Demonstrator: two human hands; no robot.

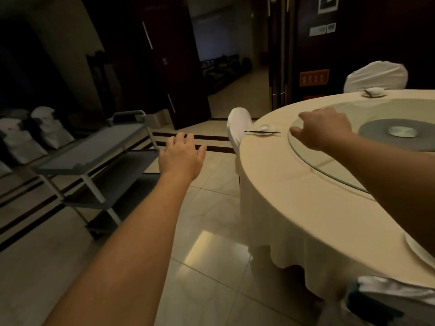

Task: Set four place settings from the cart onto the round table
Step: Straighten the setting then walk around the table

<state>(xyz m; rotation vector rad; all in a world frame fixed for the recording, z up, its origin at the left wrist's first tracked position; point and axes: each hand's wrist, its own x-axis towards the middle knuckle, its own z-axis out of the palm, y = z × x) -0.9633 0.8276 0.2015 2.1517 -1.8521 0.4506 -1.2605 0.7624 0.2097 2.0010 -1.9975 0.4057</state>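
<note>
The round table with a cream cloth fills the right side. On it lies a glass turntable. My right hand hovers over the turntable's left rim, fingers curled down, holding nothing. A place setting of a small plate, a bowl and dark chopsticks lies at the table's far left edge. Another setting lies at the far side. A white plate shows at the near right edge. My left hand stretches out, fingers straight, over the floor toward the grey cart, whose shelves are bare.
White-covered chairs stand by the table: chair at the left edge, chair behind, chair at the near right. More covered chairs line the left wall. A dark doorway opens onto a corridor. Tiled floor lies between cart and table.
</note>
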